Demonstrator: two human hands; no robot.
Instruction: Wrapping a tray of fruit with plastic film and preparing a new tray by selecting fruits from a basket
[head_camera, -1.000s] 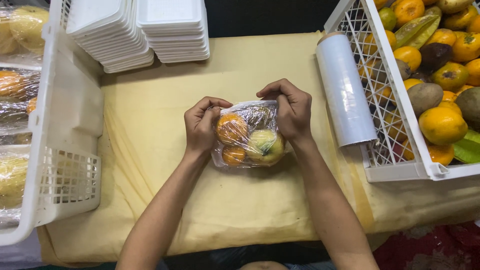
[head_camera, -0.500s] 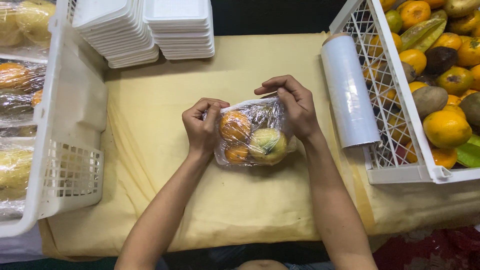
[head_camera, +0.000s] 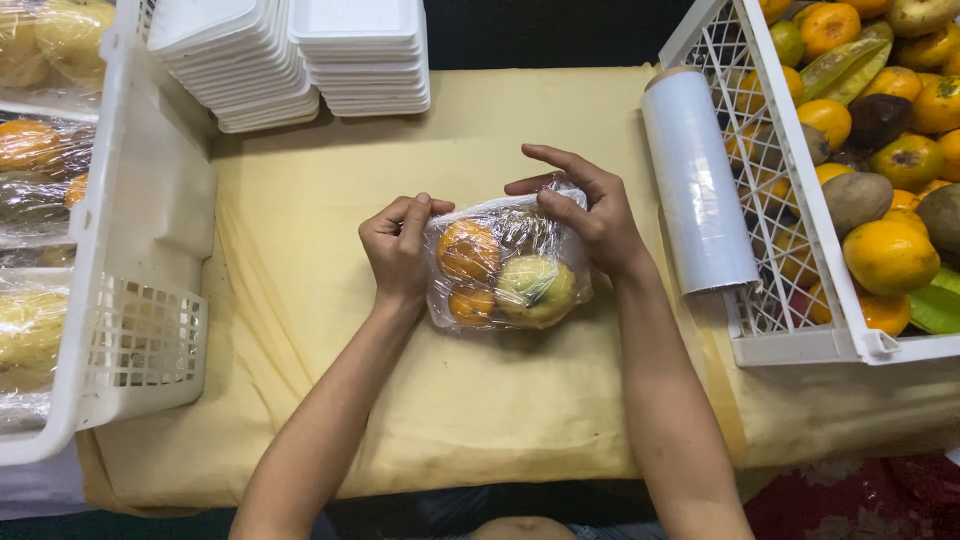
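We've got the wrapped fruit pack (head_camera: 507, 273) mid-tabletop (head_camera: 470, 420), sitting between our hands. Left hand (head_camera: 397, 247) is closed on the pack's left edge, thumb pressed on the film. Right hand (head_camera: 585, 212) covers the top right corner, thumb and lower fingers pinching the film, index finger lifted free. Film roll (head_camera: 697, 180) lies just right of that hand, against the fruit crate (head_camera: 790, 250) at the right edge. Tray stacks (head_camera: 300, 60) line the far edge; a second crate (head_camera: 130, 300) overhangs the left edge.
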